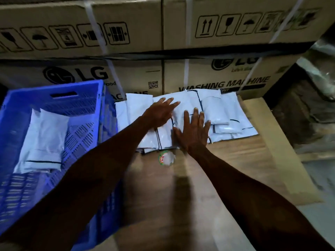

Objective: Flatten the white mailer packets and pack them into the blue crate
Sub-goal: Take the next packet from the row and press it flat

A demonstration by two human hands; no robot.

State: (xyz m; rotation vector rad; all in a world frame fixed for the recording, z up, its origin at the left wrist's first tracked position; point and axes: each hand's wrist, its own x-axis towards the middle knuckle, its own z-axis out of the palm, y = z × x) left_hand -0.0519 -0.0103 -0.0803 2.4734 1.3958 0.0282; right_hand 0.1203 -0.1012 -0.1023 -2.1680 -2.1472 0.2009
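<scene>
Several white mailer packets [223,113] lie overlapping in a row on a cardboard surface, against stacked boxes. My left hand [160,113] lies flat with straight fingers on a packet [165,137] in the middle of the row. My right hand [194,132] presses flat, fingers spread, on the same area just to its right. The blue crate [79,98] stands at the left, and white packets [46,140] lie inside it on the bottom.
Large cardboard appliance boxes [208,33] are stacked right behind the packets. A round green and red sticker [164,157] sits on the cardboard surface [235,160] just in front of the packets. Plastic-wrapped goods [315,105] fill the right side.
</scene>
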